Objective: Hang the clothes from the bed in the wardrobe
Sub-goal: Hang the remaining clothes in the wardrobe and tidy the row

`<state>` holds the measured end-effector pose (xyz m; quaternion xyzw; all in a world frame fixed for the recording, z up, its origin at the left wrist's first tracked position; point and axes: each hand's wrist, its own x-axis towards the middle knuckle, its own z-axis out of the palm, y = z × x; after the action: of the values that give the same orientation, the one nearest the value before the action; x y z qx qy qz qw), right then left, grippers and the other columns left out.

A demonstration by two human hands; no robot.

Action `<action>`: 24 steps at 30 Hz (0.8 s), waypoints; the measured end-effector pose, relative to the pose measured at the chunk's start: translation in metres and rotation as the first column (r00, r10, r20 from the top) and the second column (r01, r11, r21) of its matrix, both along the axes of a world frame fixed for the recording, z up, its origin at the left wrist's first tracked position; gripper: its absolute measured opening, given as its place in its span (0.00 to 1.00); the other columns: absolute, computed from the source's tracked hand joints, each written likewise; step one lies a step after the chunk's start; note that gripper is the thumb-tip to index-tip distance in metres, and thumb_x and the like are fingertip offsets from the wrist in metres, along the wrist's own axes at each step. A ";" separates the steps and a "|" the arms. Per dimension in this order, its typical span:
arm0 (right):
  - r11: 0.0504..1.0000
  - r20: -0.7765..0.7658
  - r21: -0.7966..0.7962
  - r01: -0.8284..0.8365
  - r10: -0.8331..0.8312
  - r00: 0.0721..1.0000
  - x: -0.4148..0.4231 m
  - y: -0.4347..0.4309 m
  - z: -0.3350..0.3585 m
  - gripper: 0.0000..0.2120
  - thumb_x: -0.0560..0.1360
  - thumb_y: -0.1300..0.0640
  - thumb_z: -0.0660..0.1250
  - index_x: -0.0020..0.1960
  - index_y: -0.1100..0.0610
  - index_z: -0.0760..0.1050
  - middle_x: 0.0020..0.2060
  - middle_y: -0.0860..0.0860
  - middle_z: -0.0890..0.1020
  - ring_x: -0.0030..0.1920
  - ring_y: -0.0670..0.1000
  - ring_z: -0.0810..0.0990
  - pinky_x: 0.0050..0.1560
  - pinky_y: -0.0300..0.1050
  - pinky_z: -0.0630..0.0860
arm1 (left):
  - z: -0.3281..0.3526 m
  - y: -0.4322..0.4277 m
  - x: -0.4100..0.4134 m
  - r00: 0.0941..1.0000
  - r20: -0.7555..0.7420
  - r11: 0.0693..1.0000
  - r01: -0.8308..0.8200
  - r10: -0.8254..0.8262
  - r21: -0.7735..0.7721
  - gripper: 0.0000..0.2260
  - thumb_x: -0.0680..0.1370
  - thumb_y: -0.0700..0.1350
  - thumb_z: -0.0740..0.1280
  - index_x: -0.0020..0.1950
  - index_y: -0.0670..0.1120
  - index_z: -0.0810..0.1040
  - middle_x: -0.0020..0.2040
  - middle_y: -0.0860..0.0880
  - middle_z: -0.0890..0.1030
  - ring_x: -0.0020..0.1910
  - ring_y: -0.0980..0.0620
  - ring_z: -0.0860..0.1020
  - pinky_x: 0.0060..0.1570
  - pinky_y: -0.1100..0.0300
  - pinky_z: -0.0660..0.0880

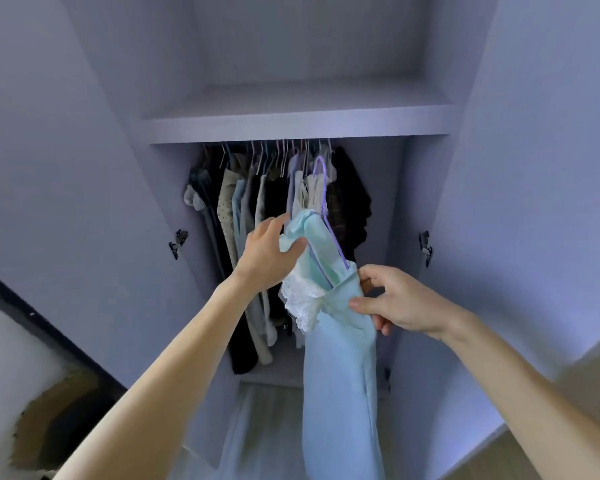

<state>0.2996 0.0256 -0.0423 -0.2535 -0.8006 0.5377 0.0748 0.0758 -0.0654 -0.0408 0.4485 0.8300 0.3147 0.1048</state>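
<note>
Left hand (269, 252) grips the top of the light blue dress (340, 358) on its purple hanger (337, 245). Right hand (392, 303) pinches the fabric just below. Hanger hook stands above both hands, before the hung clothes (243, 209) in the wardrobe (291, 124).

One wide-angle view, worn on the person's head, faces straight into the open wardrobe (395, 202) from close in front, within arm's reach. Both forearms enter from the lower edge. The left hand (267, 254) and right hand (395, 303) hold a pale blue dress (340, 375) near the centre. The shelf (302, 123) lies above the middle and what seems to be floor (267, 410) below. The lens bends the doors (84, 168) outward.
</note>
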 end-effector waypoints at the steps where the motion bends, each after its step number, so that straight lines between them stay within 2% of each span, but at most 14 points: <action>1: 0.999 0.000 -0.018 0.040 -0.040 0.999 0.002 -0.001 -0.005 0.05 0.78 0.61 0.69 0.53 0.60 0.76 0.49 0.58 0.81 0.30 0.47 0.77 0.30 0.39 0.74 | 0.002 0.003 -0.008 0.997 -0.073 1.000 0.018 -0.019 -0.016 0.30 0.81 0.58 0.62 0.80 0.51 0.57 0.80 0.47 0.58 0.79 0.44 0.53 0.76 0.48 0.55; 5: 0.982 0.031 -0.045 0.182 -0.181 0.983 0.006 -0.002 -0.022 0.06 0.78 0.63 0.68 0.55 0.62 0.75 0.51 0.64 0.80 0.30 0.48 0.77 0.29 0.39 0.74 | 0.016 0.011 -0.042 0.935 -0.349 0.996 0.041 -0.067 -0.083 0.30 0.81 0.58 0.61 0.81 0.52 0.55 0.81 0.43 0.54 0.80 0.41 0.49 0.78 0.44 0.50; 9: 0.955 0.046 -0.049 0.294 -0.292 0.955 0.007 0.005 -0.039 0.07 0.78 0.64 0.68 0.56 0.63 0.75 0.49 0.65 0.80 0.30 0.49 0.77 0.30 0.40 0.74 | 0.033 0.029 -0.073 0.865 -0.492 0.993 0.054 -0.098 -0.103 0.30 0.81 0.56 0.62 0.81 0.52 0.55 0.81 0.42 0.49 0.80 0.40 0.45 0.77 0.39 0.46; 14: 0.925 0.082 0.018 0.378 -0.378 0.922 -0.003 0.034 -0.049 0.06 0.77 0.62 0.68 0.54 0.61 0.75 0.41 0.58 0.81 0.31 0.51 0.78 0.32 0.43 0.76 | 0.055 0.060 -0.101 0.799 -0.593 0.995 0.059 -0.096 -0.082 0.33 0.80 0.56 0.63 0.81 0.55 0.52 0.81 0.46 0.44 0.80 0.40 0.43 0.76 0.35 0.45; 20: 0.910 0.094 0.118 0.397 -0.408 0.908 -0.037 0.091 -0.046 0.03 0.77 0.60 0.68 0.49 0.57 0.74 0.29 0.50 0.80 0.29 0.50 0.79 0.37 0.46 0.78 | 0.072 0.102 -0.132 0.746 -0.664 0.996 -0.007 -0.051 -0.084 0.35 0.81 0.58 0.60 0.81 0.58 0.42 0.81 0.48 0.40 0.80 0.41 0.41 0.75 0.34 0.44; 24: 0.908 0.111 0.164 0.385 -0.404 0.908 -0.065 0.129 -0.044 0.03 0.77 0.59 0.67 0.49 0.57 0.74 0.30 0.49 0.81 0.30 0.49 0.80 0.46 0.53 0.81 | 0.078 0.130 -0.153 0.738 -0.673 0.990 -0.057 -0.046 -0.129 0.34 0.82 0.60 0.55 0.80 0.59 0.37 0.81 0.49 0.37 0.80 0.43 0.39 0.75 0.35 0.42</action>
<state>0.2345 0.1550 -0.0868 -0.4423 -0.7713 0.4350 0.1421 -0.0770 0.0642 0.0374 0.5209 0.8330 0.0719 -0.1719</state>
